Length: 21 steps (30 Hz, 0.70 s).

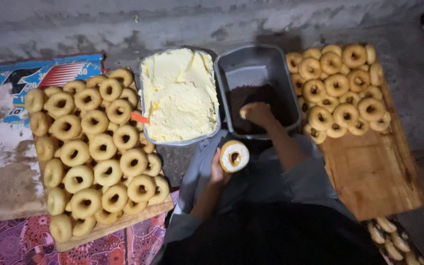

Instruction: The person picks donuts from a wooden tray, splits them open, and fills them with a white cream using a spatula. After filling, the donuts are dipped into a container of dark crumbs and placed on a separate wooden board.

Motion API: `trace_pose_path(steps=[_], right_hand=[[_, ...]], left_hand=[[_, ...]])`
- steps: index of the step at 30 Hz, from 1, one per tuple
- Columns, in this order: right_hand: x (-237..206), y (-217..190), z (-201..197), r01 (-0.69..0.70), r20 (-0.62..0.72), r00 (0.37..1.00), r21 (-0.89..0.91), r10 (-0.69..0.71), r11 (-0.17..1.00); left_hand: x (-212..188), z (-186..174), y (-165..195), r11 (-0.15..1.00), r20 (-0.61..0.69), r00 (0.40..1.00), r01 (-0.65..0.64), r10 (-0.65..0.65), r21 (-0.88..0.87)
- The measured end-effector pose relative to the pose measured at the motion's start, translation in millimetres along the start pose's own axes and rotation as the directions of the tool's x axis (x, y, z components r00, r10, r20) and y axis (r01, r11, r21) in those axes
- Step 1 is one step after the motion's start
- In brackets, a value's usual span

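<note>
The left hand (216,172) grips a cream-topped doughnut (234,156) by its edge, held up in front of the person's lap. Just beyond it, the right hand (257,113) reaches into a grey tray (251,64) of dark sprinkles (251,95), fingers curled down on a doughnut in the sprinkles. Beside that tray, to its left, sits a tray of pale cream (178,93). Plain doughnuts cover a wooden board on the left (123,222); more lie piled on a board at the right (374,172).
</note>
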State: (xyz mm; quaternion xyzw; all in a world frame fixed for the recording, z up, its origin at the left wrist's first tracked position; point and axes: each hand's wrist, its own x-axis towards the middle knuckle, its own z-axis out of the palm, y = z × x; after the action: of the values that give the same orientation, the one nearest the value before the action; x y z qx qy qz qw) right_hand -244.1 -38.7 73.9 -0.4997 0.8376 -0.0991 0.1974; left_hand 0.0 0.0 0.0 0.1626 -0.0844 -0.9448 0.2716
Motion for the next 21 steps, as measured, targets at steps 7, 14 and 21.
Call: trace_pose_path(steps=[7, 14, 21], right_hand=[[-111.6, 115.5, -12.1, 0.036, -0.051, 0.909, 0.998, 0.415, 0.043], [-357.5, 285.0, 53.5, 0.562, -0.240, 0.741, 0.732, 0.627, -0.385], [-460.9, 369.7, 61.3, 0.732, -0.066, 0.188, 0.675, 0.980, -0.095]], left_hand=[[0.8, -33.4, 13.1, 0.967, 0.095, 0.991, -0.113, 0.094, 0.229], [-11.4, -50.6, 60.3, 0.919, -0.135, 0.989, -0.002, 0.060, 0.395], [-15.6, -58.5, 84.5, 0.541, 0.092, 0.944, -0.259, 0.316, 0.800]])
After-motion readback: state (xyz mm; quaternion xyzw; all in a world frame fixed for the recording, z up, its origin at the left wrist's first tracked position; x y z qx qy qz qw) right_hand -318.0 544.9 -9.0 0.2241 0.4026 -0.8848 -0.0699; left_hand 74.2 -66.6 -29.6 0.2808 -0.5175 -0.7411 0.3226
